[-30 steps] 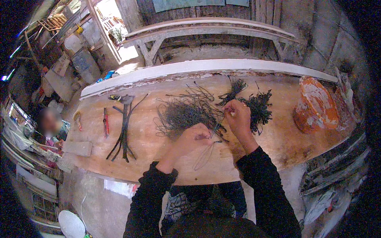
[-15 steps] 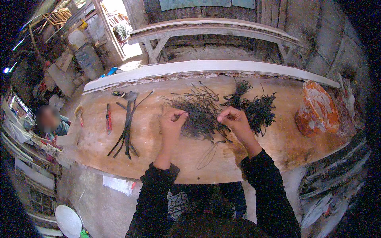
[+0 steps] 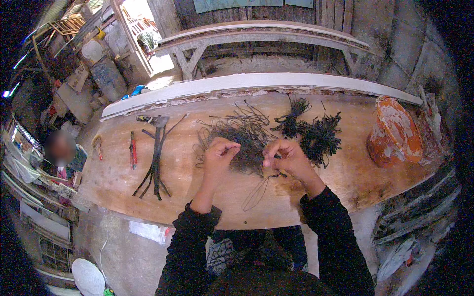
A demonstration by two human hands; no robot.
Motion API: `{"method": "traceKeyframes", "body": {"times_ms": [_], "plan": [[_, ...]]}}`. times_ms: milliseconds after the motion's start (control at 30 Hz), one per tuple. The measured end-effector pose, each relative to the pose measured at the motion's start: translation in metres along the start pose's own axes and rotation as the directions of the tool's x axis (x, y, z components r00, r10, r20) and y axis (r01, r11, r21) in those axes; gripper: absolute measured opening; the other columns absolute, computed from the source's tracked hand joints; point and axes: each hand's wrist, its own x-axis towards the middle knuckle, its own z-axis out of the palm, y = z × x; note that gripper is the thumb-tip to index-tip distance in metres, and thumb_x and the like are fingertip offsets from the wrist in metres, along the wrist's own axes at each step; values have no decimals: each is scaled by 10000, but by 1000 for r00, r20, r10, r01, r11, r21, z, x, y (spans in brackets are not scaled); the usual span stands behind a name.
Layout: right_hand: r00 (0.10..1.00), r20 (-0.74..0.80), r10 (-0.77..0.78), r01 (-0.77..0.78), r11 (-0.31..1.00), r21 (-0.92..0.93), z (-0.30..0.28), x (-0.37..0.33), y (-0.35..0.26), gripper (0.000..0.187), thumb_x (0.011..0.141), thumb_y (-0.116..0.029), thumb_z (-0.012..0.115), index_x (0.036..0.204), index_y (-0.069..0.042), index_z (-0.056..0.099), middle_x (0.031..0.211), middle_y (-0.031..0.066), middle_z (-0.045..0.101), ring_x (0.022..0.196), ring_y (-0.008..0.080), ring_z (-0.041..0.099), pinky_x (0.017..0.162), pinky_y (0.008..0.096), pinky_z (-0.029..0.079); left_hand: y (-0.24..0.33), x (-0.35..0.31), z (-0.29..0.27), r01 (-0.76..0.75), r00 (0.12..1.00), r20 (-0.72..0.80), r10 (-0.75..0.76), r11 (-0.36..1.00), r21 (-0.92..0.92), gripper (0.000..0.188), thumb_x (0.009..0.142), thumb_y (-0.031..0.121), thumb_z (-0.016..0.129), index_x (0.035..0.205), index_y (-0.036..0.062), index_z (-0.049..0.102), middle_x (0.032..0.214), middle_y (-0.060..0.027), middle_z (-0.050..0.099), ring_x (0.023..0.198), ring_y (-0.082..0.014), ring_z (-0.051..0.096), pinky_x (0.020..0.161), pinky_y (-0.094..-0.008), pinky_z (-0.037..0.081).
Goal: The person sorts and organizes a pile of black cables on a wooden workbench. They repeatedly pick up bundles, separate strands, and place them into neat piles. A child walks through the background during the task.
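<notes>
My left hand [image 3: 220, 154] is closed in a pinch at the left of a tangled pile of thin dark strands [image 3: 237, 129]. Facing it on the pile's right side, my right hand [image 3: 291, 160] has its fingers bent together. Anything between the fingertips of either hand is too fine to make out. A loose loop of thin strand [image 3: 256, 193] lies on the wooden table just below the pile. Beyond my right hand are two dark tied-looking bunches, a smaller bunch [image 3: 295, 117] and a fuller bunch [image 3: 320, 138].
Black flat strips [image 3: 157, 160] lie left of my hands, under a tool with a broad metal head [image 3: 159, 121]. Farther left are a red tool [image 3: 133, 150] and a brush [image 3: 97, 145]. A smeared orange bucket [image 3: 395, 130] rests at right. A person [image 3: 64, 153] is at far left.
My hands have come closer together over the pile. The right hand has moved left and slightly down, with its fingers more curled. The view has shifted slightly.
</notes>
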Motion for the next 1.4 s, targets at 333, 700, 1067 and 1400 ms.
{"method": "traceKeyframes", "body": {"times_ms": [333,700,1067,1400], "plan": [[755,-532,-383,55,846,-530,-10,15,15,138,769,-149,574,872,-63,605,735,-18,483,653,79,376,625,208,321,36,-20,24,342,760,647,66,806,-483,179,727,224,631,711,65,549,710,-2,468,628,-105,436,527,-213,345],[895,-407,-184,47,945,-324,-26,8,26,62,678,-72,652,701,-51,599,829,18,449,786,120,456,712,235,367,20,-5,9,318,939,30,-344,829,-459,86,736,61,597,685,70,528,621,51,457,552,-28,399,490,-177,331],[976,218,-16,-3,996,89,18,-2,-9,108,659,-86,676,710,-33,597,904,94,527,815,157,513,721,282,409,17,-2,1,320,903,-178,-391,888,-330,57,713,58,627,750,66,584,586,56,483,459,-10,368,393,-162,268],[881,-428,-200,89,960,-266,-20,11,19,55,702,-2,588,713,-54,574,715,16,537,662,81,497,608,215,397,-9,-8,10,43,961,278,11,981,-188,63,737,74,600,779,52,559,804,-11,475,721,-98,463,635,-220,390]]}}
